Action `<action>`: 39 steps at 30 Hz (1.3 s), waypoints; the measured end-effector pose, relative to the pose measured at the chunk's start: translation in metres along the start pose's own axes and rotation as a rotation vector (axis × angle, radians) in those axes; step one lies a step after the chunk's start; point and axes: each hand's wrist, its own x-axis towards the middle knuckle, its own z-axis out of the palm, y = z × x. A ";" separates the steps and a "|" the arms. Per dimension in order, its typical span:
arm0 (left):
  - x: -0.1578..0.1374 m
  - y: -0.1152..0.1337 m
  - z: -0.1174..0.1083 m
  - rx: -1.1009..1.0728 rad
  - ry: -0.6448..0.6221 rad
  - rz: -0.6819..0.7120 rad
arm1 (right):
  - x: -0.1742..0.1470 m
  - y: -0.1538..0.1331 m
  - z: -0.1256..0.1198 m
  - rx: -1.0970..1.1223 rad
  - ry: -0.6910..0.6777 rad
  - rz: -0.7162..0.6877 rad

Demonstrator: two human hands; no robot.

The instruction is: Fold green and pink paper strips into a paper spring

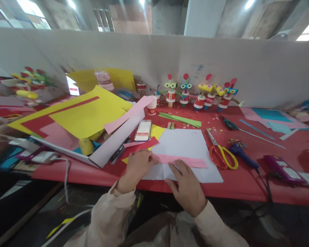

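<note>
A pink paper strip (197, 162) lies across a white sheet of paper (181, 141) at the near edge of the red-covered table. The thumb and fingers of my left hand (138, 167) are closed on the strip's left end. Over the strip's middle, my right hand (187, 187) rests its fingertips, with the thumb spread apart on the white sheet. Yellow and red paper (144, 145) sticks out from under the sheet on the left. Just right of the sheet lie scissors (222, 156) with red and yellow handles.
Coloured papers fill a white box (103, 156) on the left. A phone (142, 130) lies beside it. Paper-cup figures (171, 94) line the back wall. Green strips (180, 119), pliers (229, 122), a blue-handled corded tool (243, 156) and a purple power strip (283, 169) occupy the table.
</note>
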 end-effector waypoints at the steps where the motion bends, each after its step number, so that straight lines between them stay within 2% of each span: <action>1: 0.001 -0.005 -0.002 -0.016 -0.015 -0.019 | 0.000 -0.001 0.000 -0.005 0.005 0.003; 4: 0.002 -0.019 -0.005 -0.076 -0.041 -0.058 | 0.000 -0.001 0.001 -0.021 0.016 0.000; 9: 0.000 -0.034 0.000 -0.177 -0.031 -0.005 | -0.001 -0.001 0.003 -0.049 0.009 0.000; 18: -0.005 -0.026 0.004 -0.154 0.051 -0.087 | 0.000 -0.009 0.002 -0.067 -0.003 0.037; 27: -0.003 -0.047 0.017 -0.136 0.154 0.032 | 0.001 -0.011 0.001 -0.046 0.006 0.073; 31: -0.008 -0.057 0.021 -0.081 0.293 0.046 | 0.001 -0.012 -0.001 -0.037 -0.004 0.088; 36: -0.010 -0.055 0.027 -0.080 0.362 -0.043 | 0.002 -0.013 -0.001 -0.028 -0.007 0.094; 39: -0.006 -0.050 0.027 -0.121 0.324 -0.128 | 0.001 -0.012 -0.002 -0.037 -0.006 0.089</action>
